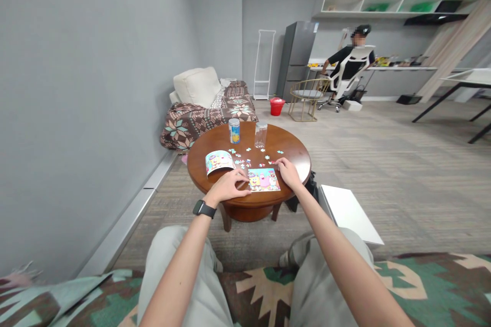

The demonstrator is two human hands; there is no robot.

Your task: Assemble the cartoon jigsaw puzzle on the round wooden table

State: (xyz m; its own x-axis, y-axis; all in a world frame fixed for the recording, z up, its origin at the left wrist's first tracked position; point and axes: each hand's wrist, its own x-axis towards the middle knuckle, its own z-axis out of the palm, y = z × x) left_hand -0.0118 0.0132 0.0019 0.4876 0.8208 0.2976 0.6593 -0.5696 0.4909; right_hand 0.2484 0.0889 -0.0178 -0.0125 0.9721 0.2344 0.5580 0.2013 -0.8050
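Observation:
On the round wooden table lies a partly assembled picture puzzle with colourful cartoon figures. My left hand rests at the puzzle's left edge, fingers apart. Near its upper right corner is my right hand, fingertips drawn together by a small piece; what they hold is too small to make out. Several loose puzzle pieces are scattered beyond the puzzle. A curved picture sheet stands to the left. Farther back are a printed can and a clear jar.
A white box sits on the floor right of the table. Behind the table are a blanket-covered couch and a red bucket. A person sits in a white office chair farther back.

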